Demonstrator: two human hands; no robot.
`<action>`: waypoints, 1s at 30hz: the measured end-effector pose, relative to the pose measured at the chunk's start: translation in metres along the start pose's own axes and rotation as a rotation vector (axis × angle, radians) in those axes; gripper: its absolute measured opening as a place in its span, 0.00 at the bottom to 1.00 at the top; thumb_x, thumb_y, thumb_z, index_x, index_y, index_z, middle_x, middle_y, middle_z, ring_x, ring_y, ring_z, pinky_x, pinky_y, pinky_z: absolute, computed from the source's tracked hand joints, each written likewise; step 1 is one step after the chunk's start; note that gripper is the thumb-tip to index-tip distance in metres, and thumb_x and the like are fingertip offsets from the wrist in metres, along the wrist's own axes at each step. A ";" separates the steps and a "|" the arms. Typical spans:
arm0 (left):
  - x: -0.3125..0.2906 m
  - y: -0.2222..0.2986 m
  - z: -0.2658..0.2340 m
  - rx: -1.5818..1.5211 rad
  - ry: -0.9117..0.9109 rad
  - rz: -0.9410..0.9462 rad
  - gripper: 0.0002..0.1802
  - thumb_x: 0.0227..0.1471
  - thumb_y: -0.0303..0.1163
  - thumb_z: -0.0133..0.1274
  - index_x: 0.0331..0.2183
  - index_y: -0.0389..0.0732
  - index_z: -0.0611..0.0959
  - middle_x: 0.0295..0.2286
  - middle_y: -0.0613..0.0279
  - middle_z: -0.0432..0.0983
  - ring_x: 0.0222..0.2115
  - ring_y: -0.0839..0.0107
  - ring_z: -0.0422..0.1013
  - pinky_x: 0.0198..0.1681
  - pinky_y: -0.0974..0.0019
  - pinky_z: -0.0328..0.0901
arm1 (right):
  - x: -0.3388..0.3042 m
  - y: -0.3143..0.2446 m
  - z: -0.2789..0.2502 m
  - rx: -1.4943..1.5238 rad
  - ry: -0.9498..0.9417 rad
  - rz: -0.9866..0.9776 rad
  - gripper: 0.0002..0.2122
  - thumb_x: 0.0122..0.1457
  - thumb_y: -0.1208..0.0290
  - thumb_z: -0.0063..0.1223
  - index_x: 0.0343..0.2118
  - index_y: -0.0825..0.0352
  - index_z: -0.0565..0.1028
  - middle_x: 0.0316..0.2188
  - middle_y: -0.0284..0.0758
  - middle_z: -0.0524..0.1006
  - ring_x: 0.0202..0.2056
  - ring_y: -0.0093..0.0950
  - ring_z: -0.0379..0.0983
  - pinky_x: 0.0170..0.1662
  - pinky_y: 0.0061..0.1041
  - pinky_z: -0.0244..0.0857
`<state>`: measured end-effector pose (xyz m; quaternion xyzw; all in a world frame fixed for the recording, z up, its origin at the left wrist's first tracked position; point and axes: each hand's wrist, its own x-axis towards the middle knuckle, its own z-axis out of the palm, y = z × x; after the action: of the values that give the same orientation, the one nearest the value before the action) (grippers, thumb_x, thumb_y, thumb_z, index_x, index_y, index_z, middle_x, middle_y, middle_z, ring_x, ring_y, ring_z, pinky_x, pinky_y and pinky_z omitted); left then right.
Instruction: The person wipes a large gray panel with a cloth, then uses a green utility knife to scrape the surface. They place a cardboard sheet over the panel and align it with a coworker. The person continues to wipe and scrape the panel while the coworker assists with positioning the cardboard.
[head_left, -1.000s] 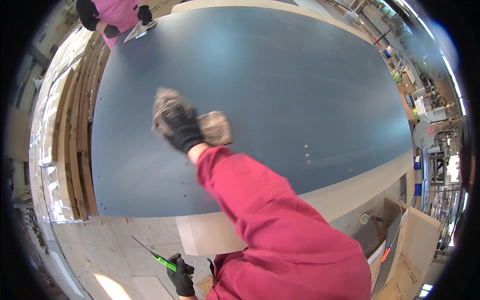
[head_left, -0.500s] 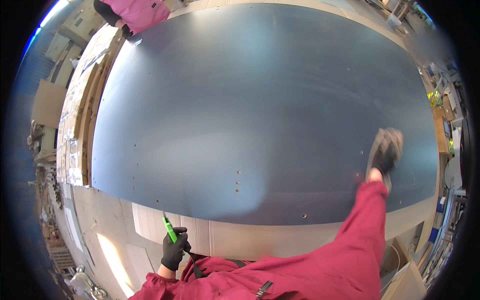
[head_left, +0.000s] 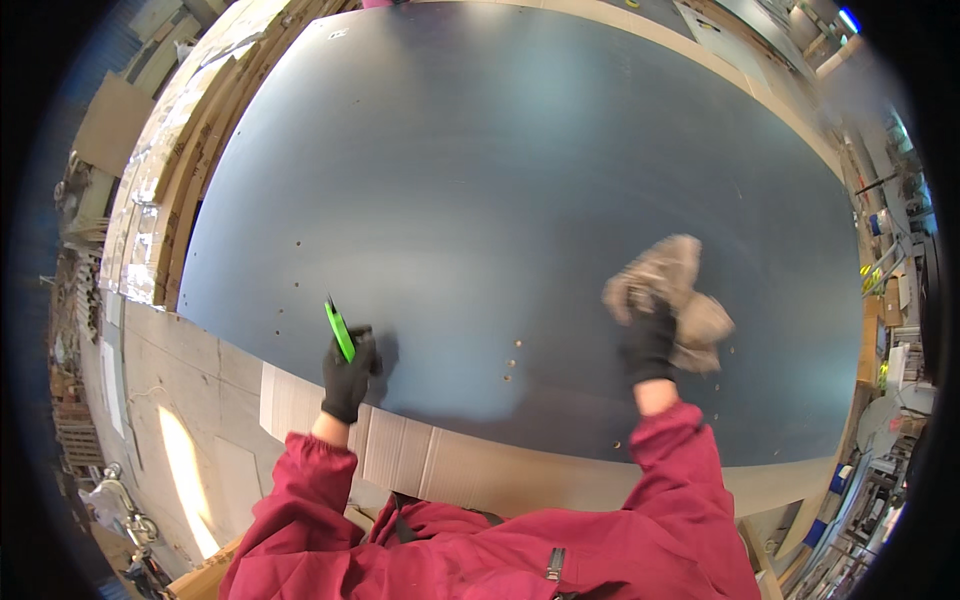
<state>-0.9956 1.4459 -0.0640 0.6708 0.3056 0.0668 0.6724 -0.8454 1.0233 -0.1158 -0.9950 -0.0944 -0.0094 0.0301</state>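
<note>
While the left hand [head_left: 348, 375] curls shut around 1 green knife [head_left: 340, 332], its long axis slanting forward and slightly left, tip foremost, over the dark board's [head_left: 480, 230] near left part, the right hand [head_left: 652, 340] clutches 1 crumpled tan cloth [head_left: 668, 268].

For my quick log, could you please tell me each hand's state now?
Left hand: closed around a green tool.
Right hand: holding a brownish cloth, finger positions blurred.
</note>
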 end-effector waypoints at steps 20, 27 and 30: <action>0.056 -0.003 -0.011 -0.178 -0.140 -0.042 0.08 0.51 0.27 0.50 0.33 0.33 0.73 0.18 0.66 0.68 0.16 0.80 0.64 0.18 0.76 0.61 | 0.163 -0.238 -0.053 -0.306 -0.392 -0.187 0.17 0.50 0.72 0.48 0.45 0.55 0.71 0.47 0.39 0.64 0.48 0.37 0.66 0.44 0.34 0.68; 0.056 -0.001 -0.012 -0.160 -0.142 -0.100 0.07 0.50 0.27 0.51 0.32 0.35 0.74 0.17 0.68 0.68 0.15 0.80 0.65 0.19 0.75 0.62 | 0.151 -0.236 -0.046 -0.354 -0.502 -0.169 0.21 0.51 0.72 0.48 0.51 0.53 0.68 0.51 0.42 0.62 0.52 0.39 0.63 0.48 0.34 0.66; 0.056 0.000 -0.012 0.012 -0.174 0.055 0.07 0.50 0.27 0.51 0.32 0.35 0.74 0.17 0.67 0.68 0.15 0.80 0.65 0.19 0.75 0.62 | 0.155 -0.238 -0.052 -0.391 -0.467 -0.176 0.17 0.52 0.71 0.47 0.46 0.54 0.71 0.50 0.39 0.63 0.52 0.37 0.63 0.47 0.34 0.67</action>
<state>-0.9565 1.4847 -0.0811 0.6862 0.2280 0.0248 0.6903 -0.7384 1.2825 -0.0466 -0.9451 -0.1811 0.1990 -0.1852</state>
